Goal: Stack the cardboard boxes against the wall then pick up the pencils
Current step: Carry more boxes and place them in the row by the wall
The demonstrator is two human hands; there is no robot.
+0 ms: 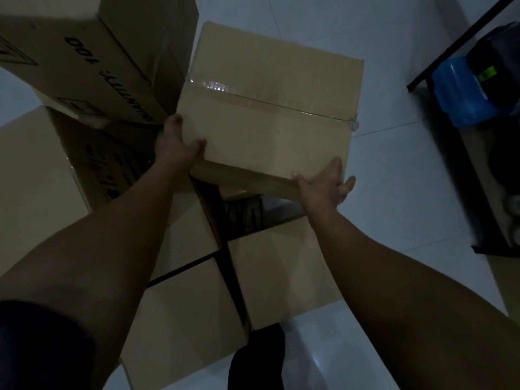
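Observation:
A taped cardboard box [270,108] is held up in the middle of the view, clear tape running across its top. My left hand [177,147] grips its near left corner, thumb on top and fingers round the side. At the near right corner my right hand [323,184] holds the box, fingers spread along the edge. Below it stand an open box with flaps up [275,277] and another closed box [185,319]. No pencils are visible.
Printed cardboard boxes [92,52] are stacked at the upper left, with a larger box [33,175] below them. A black-framed shelf [478,136] holding a blue container [464,99] stands at the right. Pale tiled floor [394,192] lies between.

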